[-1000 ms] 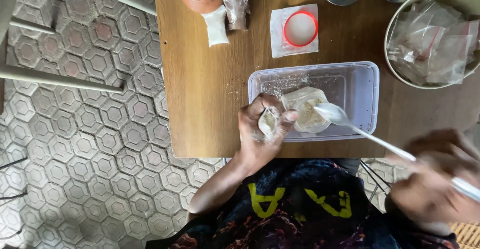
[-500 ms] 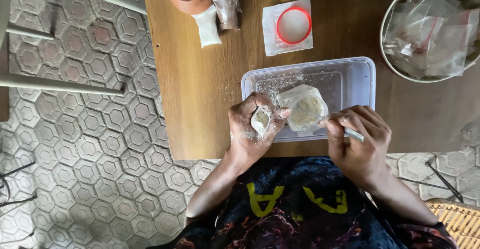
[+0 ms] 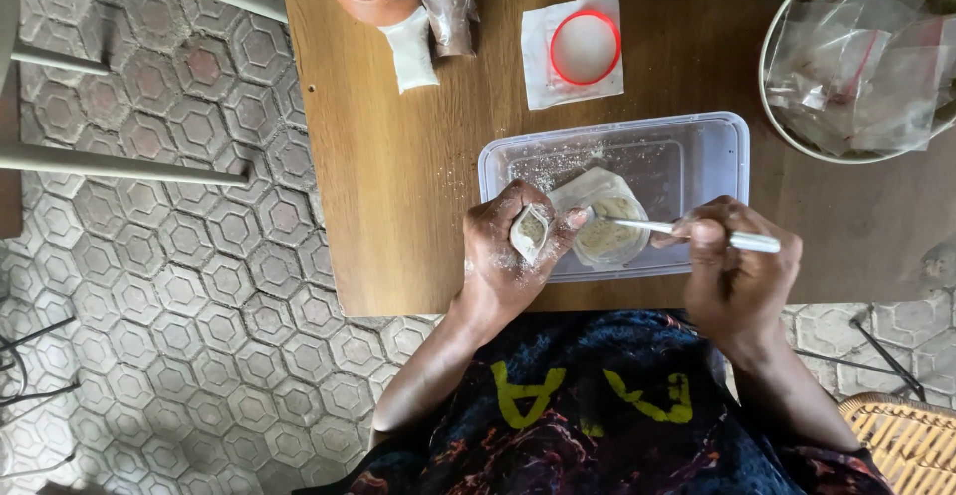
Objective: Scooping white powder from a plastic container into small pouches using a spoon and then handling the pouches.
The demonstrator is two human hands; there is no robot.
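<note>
Her left hand (image 3: 503, 246) is clamped round a small open packet (image 3: 528, 231) above the clear tub (image 3: 712, 141) on the desk (image 3: 398, 176). The right hand (image 3: 732, 266) pinches a white spoon (image 3: 687, 231), tip near the packet

Floor: grey paving (image 3: 149, 286) of hexagonal tiles with raised rims, worn and dusty, seen left of the worktop and below its near edge.
Worktop: bare brown wood (image 3: 398, 176), with fine powder scattered on it.
Furniture: pale rails (image 3: 119, 164) of a frame cross the floor at the left; a woven wicker piece (image 3: 906, 440) shows at the lower right corner.
Cables: thin dark wires (image 3: 25, 395) on the floor, lower left.
Light: soft, even daylight.
</note>
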